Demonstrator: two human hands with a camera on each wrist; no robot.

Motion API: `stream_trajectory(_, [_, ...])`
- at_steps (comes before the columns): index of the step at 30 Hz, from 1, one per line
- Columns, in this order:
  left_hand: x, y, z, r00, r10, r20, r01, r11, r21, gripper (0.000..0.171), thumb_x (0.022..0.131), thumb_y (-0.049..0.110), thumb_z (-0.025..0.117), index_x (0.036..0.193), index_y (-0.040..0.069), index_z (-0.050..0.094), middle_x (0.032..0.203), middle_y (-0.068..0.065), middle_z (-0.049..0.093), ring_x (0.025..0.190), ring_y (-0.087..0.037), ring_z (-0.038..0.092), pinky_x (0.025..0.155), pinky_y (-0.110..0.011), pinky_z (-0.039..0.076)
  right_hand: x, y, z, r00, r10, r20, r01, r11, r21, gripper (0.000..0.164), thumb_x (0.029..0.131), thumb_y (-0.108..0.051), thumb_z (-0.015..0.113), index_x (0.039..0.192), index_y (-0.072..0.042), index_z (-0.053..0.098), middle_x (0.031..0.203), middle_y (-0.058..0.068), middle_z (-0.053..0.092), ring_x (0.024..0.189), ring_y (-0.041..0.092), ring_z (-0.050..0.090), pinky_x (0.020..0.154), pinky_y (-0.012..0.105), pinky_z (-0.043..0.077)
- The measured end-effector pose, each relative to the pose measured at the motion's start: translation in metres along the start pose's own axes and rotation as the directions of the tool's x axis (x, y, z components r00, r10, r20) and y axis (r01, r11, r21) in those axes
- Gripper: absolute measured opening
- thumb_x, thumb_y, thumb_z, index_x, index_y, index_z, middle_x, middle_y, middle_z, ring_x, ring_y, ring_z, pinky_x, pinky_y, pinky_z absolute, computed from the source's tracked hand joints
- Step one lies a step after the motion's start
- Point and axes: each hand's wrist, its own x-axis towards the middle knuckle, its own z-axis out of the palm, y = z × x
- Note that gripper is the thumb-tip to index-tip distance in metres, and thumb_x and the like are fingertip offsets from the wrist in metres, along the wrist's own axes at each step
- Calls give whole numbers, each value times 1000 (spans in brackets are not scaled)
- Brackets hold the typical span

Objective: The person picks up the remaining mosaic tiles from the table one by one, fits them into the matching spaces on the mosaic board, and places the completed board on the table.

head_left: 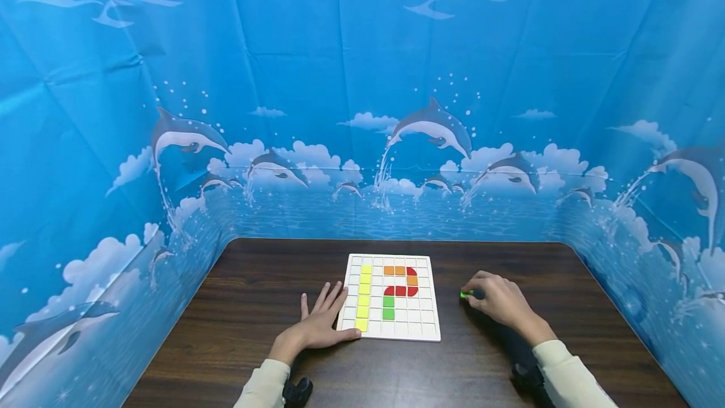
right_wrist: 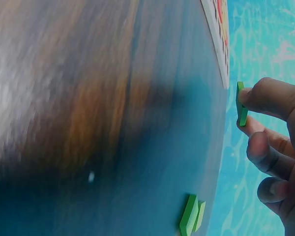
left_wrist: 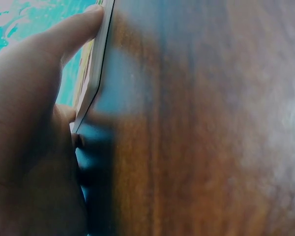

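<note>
A white grid board (head_left: 403, 326) lies on the table, bearing a column of yellow tiles (head_left: 364, 289) and a hook shape of orange, red and green tiles. My left hand (head_left: 318, 326), fingers spread, rests at the board's left side, its thumb touching the lower left corner. To the right of the board, my right hand (head_left: 501, 300) pinches a small green tile (right_wrist: 242, 104) between thumb and fingertip. In the right wrist view, the tile is held up above the tabletop.
More green tiles (right_wrist: 189, 215) lie on the dark wood table (head_left: 255, 282) beneath the right hand. A blue dolphin-print curtain (head_left: 317, 99) surrounds the table's back and sides.
</note>
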Motion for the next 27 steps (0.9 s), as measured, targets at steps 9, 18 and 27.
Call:
stream_trajectory(9, [3, -3, 3, 1000, -16, 17, 16, 999, 32, 115, 88, 86, 58, 174, 23, 14, 182, -6, 4, 168, -38, -6, 118, -81, -20, 1, -15, 3, 999, -41, -31, 41, 999, -5, 10, 90, -20, 86, 99, -24, 86, 105, -2, 75, 68, 4, 53, 51, 24, 37])
stream_trajectory(18, [4, -2, 3, 999, -33, 2, 33, 998, 45, 115, 87, 85, 62, 173, 21, 19, 182, -5, 9, 169, -36, -2, 121, -79, -17, 4, -29, 5, 997, -60, -47, 60, 998, -12, 10, 89, -22, 87, 99, -23, 86, 104, -4, 75, 75, 7, 62, 53, 22, 40])
stream_trajectory(27, [-3, 5, -3, 1000, -9, 3, 9, 1000, -1, 115, 88, 83, 61, 173, 20, 18, 182, -9, 8, 168, -39, -4, 119, -79, -19, 3, -40, 10, 990, -123, -70, 124, 992, 4, 11, 89, -23, 88, 99, -22, 87, 104, -3, 76, 75, 9, 67, 55, 20, 41])
